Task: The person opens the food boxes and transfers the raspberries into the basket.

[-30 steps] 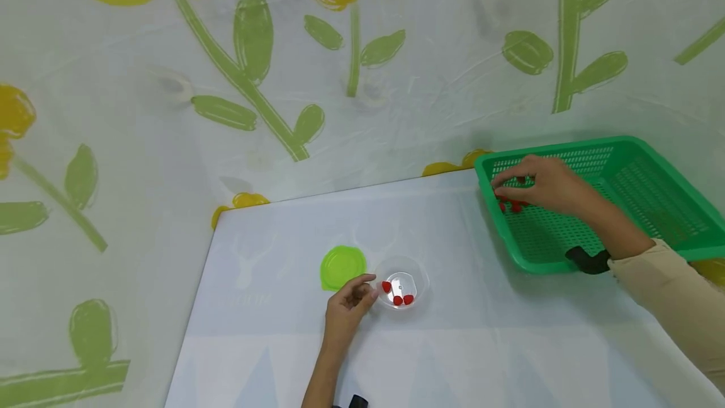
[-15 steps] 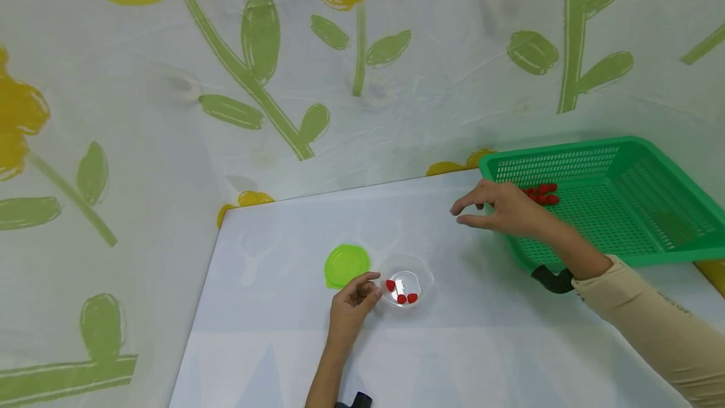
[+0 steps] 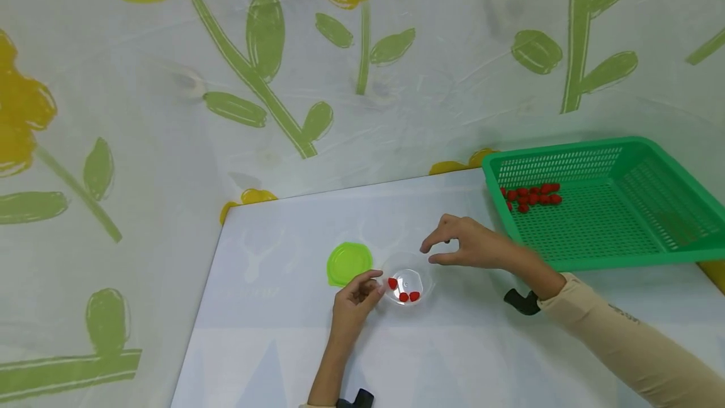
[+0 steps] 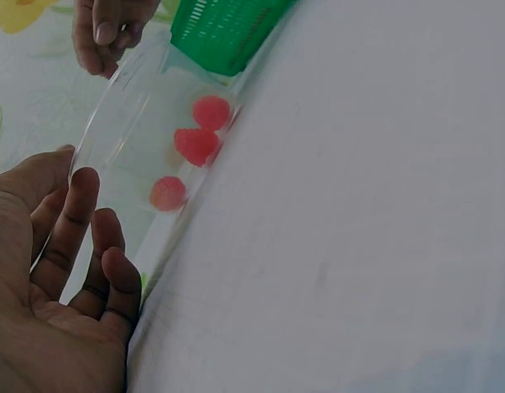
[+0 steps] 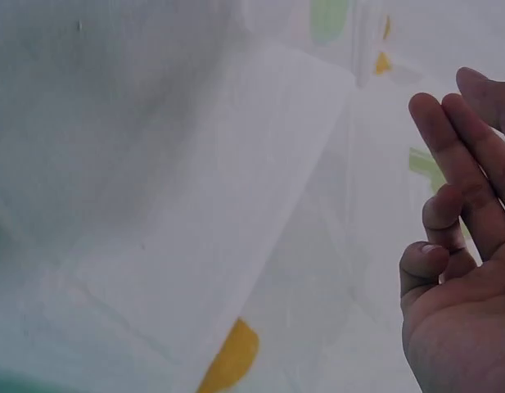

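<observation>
A clear round plastic bowl (image 3: 426, 276) stands on the table with three red toy berries, raspberry-like in the left wrist view (image 4: 196, 146), inside it. My left hand (image 3: 352, 308) pinches the bowl's left rim with thumb and forefinger; the other fingers (image 4: 105, 246) curl loosely below. My right hand (image 3: 470, 243) hovers just above the bowl's upper right side, thumb and forefinger apart. No berry shows between them, and in the right wrist view the right hand (image 5: 469, 205) also appears to hold nothing. A lime-green lid (image 3: 348, 262) lies left of the bowl, close to my left hand.
A green mesh basket (image 3: 600, 263) stands at the right, with several red berries (image 3: 533, 198) gathered in its left corner. Behind the table hangs a white sheet (image 3: 442, 80) printed with flowers. The table's left edge runs down beside it.
My right hand has left the basket's berries and moved left and down to the bowl. The left hand stays at the rim. The same three berries lie in the bowl.
</observation>
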Action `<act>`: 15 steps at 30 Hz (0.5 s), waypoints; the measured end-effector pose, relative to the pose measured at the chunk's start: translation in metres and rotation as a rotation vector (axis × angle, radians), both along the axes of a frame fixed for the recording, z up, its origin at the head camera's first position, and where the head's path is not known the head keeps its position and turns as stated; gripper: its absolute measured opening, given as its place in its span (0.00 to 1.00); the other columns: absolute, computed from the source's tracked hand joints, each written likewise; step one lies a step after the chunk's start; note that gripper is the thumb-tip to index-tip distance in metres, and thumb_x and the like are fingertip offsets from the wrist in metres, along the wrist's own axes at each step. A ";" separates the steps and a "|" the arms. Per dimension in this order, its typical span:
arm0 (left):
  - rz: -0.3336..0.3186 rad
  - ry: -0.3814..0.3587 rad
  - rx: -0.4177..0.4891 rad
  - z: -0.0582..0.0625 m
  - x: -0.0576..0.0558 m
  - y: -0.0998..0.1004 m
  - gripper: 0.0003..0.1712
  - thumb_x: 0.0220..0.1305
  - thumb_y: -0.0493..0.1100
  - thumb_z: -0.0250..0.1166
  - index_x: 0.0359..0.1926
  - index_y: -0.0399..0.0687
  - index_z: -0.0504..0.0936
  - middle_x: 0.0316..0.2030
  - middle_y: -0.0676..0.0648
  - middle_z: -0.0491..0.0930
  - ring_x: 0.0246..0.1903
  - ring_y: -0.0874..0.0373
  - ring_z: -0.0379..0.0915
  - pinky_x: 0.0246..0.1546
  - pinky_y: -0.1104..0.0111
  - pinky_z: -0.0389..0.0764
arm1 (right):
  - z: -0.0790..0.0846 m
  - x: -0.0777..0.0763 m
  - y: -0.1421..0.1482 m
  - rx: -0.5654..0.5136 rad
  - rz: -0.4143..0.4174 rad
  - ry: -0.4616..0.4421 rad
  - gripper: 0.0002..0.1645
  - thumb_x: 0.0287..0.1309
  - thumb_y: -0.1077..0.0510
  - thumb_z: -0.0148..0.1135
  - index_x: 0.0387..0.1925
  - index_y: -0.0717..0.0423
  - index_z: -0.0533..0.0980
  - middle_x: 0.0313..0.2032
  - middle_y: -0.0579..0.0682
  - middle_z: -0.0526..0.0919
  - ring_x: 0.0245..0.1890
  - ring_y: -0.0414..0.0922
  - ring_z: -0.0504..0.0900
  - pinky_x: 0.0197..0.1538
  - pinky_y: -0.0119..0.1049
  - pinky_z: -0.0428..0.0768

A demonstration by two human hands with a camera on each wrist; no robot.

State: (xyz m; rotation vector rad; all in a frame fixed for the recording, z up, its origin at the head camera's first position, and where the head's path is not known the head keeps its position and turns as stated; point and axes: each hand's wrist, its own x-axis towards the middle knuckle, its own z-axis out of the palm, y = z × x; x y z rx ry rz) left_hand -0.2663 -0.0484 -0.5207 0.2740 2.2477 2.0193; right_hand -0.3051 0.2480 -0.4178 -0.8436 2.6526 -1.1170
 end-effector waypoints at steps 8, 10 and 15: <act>0.017 -0.019 -0.040 0.001 0.001 0.001 0.17 0.63 0.40 0.72 0.53 0.48 0.85 0.34 0.47 0.81 0.34 0.56 0.73 0.34 0.76 0.75 | -0.016 -0.001 -0.022 0.000 0.027 -0.029 0.13 0.56 0.55 0.75 0.45 0.47 0.87 0.36 0.40 0.83 0.41 0.52 0.74 0.38 0.37 0.75; 0.009 -0.018 -0.027 0.000 0.000 0.000 0.16 0.62 0.41 0.72 0.52 0.52 0.85 0.34 0.48 0.81 0.34 0.56 0.73 0.34 0.75 0.76 | -0.019 -0.001 -0.026 0.012 0.028 -0.017 0.13 0.56 0.55 0.75 0.44 0.47 0.87 0.35 0.34 0.83 0.41 0.51 0.73 0.39 0.37 0.72; -0.013 -0.009 0.006 -0.003 -0.001 -0.001 0.16 0.63 0.43 0.72 0.52 0.56 0.85 0.34 0.49 0.81 0.35 0.56 0.74 0.34 0.74 0.75 | -0.026 -0.002 -0.036 0.037 0.032 0.007 0.13 0.54 0.56 0.76 0.43 0.46 0.88 0.32 0.30 0.80 0.40 0.44 0.69 0.41 0.40 0.64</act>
